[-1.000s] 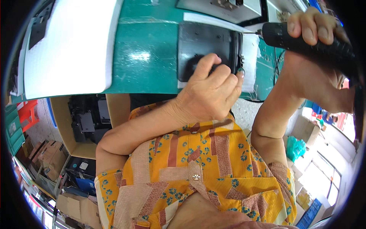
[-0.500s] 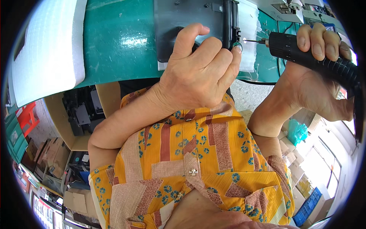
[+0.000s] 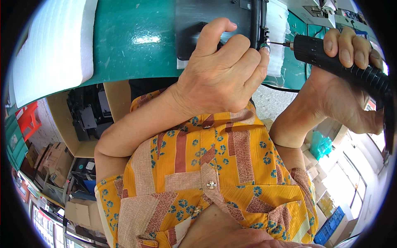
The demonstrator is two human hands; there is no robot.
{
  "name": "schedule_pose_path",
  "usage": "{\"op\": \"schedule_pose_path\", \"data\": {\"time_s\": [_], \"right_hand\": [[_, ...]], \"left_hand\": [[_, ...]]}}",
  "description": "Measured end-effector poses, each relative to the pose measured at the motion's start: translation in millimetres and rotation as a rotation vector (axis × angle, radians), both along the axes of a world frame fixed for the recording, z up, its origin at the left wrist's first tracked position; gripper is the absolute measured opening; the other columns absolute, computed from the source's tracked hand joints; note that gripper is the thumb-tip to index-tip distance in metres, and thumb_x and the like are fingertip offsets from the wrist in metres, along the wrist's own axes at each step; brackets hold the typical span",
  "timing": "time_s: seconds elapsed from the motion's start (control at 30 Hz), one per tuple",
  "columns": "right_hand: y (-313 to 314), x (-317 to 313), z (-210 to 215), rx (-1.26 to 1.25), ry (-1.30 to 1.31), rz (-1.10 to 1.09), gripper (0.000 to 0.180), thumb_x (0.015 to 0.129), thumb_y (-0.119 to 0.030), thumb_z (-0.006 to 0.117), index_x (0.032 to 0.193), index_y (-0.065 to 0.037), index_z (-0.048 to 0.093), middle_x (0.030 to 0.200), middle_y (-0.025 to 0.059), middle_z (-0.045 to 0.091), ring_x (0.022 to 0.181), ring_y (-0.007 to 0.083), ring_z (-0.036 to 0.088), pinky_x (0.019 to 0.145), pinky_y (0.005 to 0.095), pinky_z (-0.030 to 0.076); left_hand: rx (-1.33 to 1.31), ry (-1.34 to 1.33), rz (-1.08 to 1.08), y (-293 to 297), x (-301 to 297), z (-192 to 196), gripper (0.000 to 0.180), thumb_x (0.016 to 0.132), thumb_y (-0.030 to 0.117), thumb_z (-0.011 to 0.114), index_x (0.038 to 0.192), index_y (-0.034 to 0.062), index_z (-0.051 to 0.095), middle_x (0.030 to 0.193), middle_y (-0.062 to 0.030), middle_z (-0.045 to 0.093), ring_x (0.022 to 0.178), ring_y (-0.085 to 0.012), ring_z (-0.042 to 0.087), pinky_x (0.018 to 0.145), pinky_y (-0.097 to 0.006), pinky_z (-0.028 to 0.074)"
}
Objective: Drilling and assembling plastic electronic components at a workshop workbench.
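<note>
A flat black plastic panel (image 3: 215,12) lies on thin white foam (image 3: 278,62) on the green bench. Bent over its near right part, my left hand (image 3: 225,72) has one finger raised and the others curled. Its right fingertip presses at the panel's right edge beside a small bright metal spot (image 3: 268,41); what the fingers pinch there is largely hidden. My right hand (image 3: 343,82) is wrapped round a black electric screwdriver (image 3: 318,51), held nearly level. The screwdriver's thin bit (image 3: 279,43) points left, its tip at the bright spot.
A thick white foam block (image 3: 53,49) lies at the left of the green bench (image 3: 132,53). Below the bench edge stands an open cardboard box (image 3: 62,120) of black parts. Grey-white equipment (image 3: 308,12) occupies the far right, with a dark cable beside the screwdriver.
The panel and my left hand have shifted slightly to the right. The gap between the panel's edge and the bit's tip has closed, while the screwdriver has barely moved.
</note>
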State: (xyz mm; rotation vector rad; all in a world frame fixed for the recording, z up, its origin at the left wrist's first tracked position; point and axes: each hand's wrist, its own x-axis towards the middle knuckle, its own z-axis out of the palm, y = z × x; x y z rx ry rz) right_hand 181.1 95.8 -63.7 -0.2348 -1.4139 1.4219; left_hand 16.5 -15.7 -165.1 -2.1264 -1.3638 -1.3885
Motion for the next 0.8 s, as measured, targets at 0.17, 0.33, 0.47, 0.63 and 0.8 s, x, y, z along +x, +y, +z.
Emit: {"op": "schedule_pose_path", "data": {"time_s": [0.17,0.33,0.47,0.63,0.8], "right_hand": [[-2.8,0.8,2.1,0.006,0.006,0.000,0.068,0.068,-0.065,0.067,0.103,-0.007,0.066,0.089,0.0076,0.057,0.078,0.0222,0.055,0.072,0.0395,0.043],[-7.8,-0.8,4.0,0.015,0.014,-0.001,0.067,0.068,-0.064,0.068,0.103,-0.007,0.067,0.089,0.0071,0.058,0.077,0.0217,0.055,0.072,0.0387,0.043],[-10.2,-4.3,2.8,0.004,0.013,0.023,0.073,0.066,-0.069,0.069,0.105,-0.008,0.067,0.089,0.0059,0.057,0.077,0.0211,0.054,0.071,0.0382,0.043],[-15.8,-8.3,3.3,-0.036,-0.002,0.065,0.090,0.061,-0.084,0.072,0.111,-0.010,0.067,0.090,0.0031,0.057,0.076,0.0201,0.053,0.072,0.0372,0.042],[-18.5,-12.3,5.7,-0.045,-0.049,0.078,0.096,0.061,-0.090,0.072,0.115,-0.011,0.066,0.091,0.0019,0.057,0.076,0.0193,0.052,0.071,0.0364,0.042]], "left_hand": [[-0.007,-0.024,-0.009,0.2,1.2,0.4,0.033,0.069,0.010,0.073,0.101,0.0032,0.078,0.071,0.0011,0.050,0.068,-0.0173,0.052,0.090,-0.046,0.048],[0.003,-0.004,-0.009,0.5,0.6,-1.0,0.035,0.067,0.012,0.072,0.101,0.0027,0.078,0.071,0.0007,0.050,0.068,-0.0173,0.053,0.091,-0.047,0.048],[-0.013,0.008,-0.017,-1.4,-0.8,-0.3,0.037,0.066,0.013,0.070,0.100,0.0016,0.078,0.071,0.0001,0.051,0.069,-0.0178,0.054,0.092,-0.048,0.048],[-0.044,-0.027,-0.033,-3.3,0.6,1.9,0.037,0.066,0.014,0.068,0.099,0.0007,0.077,0.071,0.0000,0.051,0.068,-0.0188,0.054,0.092,-0.050,0.048],[-0.037,-0.070,-0.033,-1.5,2.0,-0.5,0.037,0.065,0.014,0.068,0.098,0.0004,0.077,0.071,0.0002,0.051,0.067,-0.0187,0.054,0.093,-0.051,0.047]]}}
